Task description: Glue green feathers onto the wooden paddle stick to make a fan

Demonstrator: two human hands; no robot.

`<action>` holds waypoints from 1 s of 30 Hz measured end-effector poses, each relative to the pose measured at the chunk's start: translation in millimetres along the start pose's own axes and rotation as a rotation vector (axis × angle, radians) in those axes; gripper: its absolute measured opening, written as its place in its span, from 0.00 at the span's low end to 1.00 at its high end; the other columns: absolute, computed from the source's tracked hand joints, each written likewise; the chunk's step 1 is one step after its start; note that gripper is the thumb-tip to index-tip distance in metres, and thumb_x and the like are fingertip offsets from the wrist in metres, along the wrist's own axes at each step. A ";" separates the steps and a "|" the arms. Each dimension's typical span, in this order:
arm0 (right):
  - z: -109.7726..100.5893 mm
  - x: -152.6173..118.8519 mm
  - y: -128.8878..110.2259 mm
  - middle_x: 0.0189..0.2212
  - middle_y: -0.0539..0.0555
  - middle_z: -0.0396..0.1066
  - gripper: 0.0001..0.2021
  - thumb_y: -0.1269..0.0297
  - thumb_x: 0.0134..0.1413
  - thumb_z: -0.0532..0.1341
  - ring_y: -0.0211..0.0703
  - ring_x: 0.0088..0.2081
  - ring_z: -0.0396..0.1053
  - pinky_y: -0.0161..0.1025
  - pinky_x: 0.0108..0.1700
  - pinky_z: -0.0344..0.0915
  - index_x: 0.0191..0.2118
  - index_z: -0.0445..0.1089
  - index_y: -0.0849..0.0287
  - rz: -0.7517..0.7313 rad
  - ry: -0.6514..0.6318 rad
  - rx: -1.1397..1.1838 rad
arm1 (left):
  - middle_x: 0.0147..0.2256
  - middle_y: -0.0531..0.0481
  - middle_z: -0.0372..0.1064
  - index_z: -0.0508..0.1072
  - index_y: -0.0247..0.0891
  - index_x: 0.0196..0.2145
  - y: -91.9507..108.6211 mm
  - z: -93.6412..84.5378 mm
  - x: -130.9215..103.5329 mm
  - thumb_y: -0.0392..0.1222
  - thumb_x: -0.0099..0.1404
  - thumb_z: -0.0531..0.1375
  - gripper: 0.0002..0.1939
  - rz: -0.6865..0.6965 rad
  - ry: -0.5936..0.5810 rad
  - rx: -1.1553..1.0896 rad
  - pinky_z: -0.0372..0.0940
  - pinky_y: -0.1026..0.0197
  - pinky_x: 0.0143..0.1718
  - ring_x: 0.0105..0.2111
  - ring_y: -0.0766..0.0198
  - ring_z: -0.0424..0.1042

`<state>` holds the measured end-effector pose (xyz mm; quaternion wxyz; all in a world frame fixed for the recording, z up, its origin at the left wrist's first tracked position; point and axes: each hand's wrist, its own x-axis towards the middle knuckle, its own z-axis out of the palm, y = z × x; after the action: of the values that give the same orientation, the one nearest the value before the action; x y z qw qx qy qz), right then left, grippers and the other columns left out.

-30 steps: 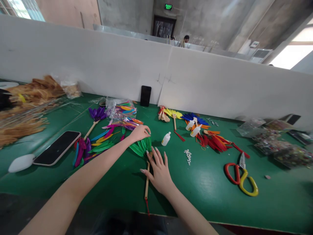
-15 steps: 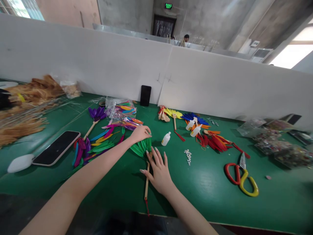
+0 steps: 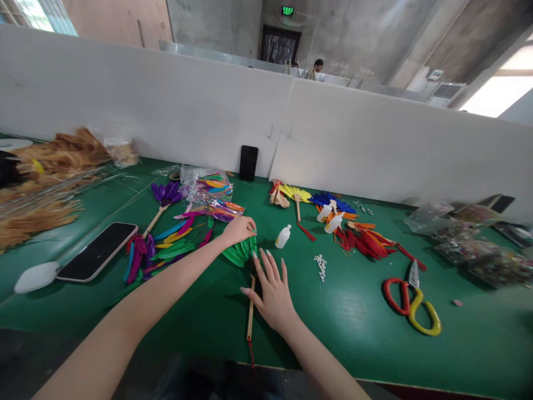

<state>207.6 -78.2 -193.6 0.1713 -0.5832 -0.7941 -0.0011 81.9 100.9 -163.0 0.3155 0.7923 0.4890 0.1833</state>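
Note:
A green feather fan (image 3: 236, 254) lies on the table in front of me, its wooden handle (image 3: 250, 311) pointing toward me with a red cord at the end. My left hand (image 3: 239, 230) is at the fan's far edge, fingers pinched together on a green feather. Spread over the base of the fan and beside the handle is my right hand (image 3: 272, 289), fingers stretched out; its thumb reaches across the handle. A white glue bottle (image 3: 283, 236) stands just right of the fan. Small white beads (image 3: 320, 267) lie farther right.
Scissors (image 3: 412, 300) with red and yellow handles lie at right. Left are a phone (image 3: 97, 253), a purple feather fan (image 3: 165, 194) and loose coloured feathers (image 3: 177, 247). Yellow (image 3: 295, 192) and blue (image 3: 331, 201) fans lie farther back. A white partition (image 3: 187, 116) borders the table.
My right hand's fingers have shifted slightly right, off part of the fan's base. The left hand stays pinched at the fan's far edge, almost unmoved.

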 end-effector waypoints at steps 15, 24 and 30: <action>1.3 -3.0 1.2 0.66 0.56 0.41 0.32 0.45 0.61 0.45 0.53 0.66 0.40 0.60 0.63 0.39 0.65 0.48 0.59 -0.009 0.013 0.006 | 0.31 0.49 0.75 0.74 0.38 0.33 5.7 -7.1 -9.6 0.42 0.59 0.59 0.06 0.066 0.197 0.031 0.64 0.61 0.37 0.33 0.59 0.73; 0.6 -4.0 1.4 0.66 0.57 0.41 0.31 0.45 0.61 0.46 0.54 0.66 0.39 0.61 0.62 0.38 0.64 0.50 0.58 -0.012 0.016 0.025 | 0.34 0.51 0.75 0.70 0.40 0.44 -5.7 -39.4 -81.0 0.47 0.65 0.51 0.14 0.075 0.326 -0.070 0.62 0.66 0.24 0.25 0.64 0.72; -0.2 -4.8 -0.3 0.66 0.56 0.42 0.31 0.45 0.61 0.46 0.54 0.66 0.40 0.62 0.62 0.39 0.64 0.49 0.56 -0.005 0.029 0.012 | 0.32 0.51 0.75 0.68 0.43 0.45 -35.1 -40.4 -144.7 0.52 0.64 0.51 0.17 -0.065 0.334 -0.104 0.55 0.66 0.16 0.16 0.67 0.66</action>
<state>208.6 -82.8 -194.7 0.1864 -0.5799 -0.7930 -0.0054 -31.2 -3.6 -154.7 0.2760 0.7172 0.5498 0.3274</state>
